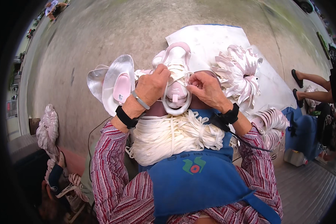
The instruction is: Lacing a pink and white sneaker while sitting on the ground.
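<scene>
Between the two hands, just beyond a bundle of white laces [153, 136] on the lap, a pink-and-white shoe [180, 56] lies with its long axis running near to far: toe far, heel opening near. A lace [178, 75] crosses the upper from left to right. Left hand [152, 86]: at the left edge of the upper; its fingertips are partly hidden, so whether they grip cannot be told. Right hand [207, 89]: at the right edge, beside the tongue [176, 89]; thumb and index finger appear pinched on the lace. Governing relation, as judged: any sideways pull runs square to the shoe's axis, with both hands about equally near.
</scene>
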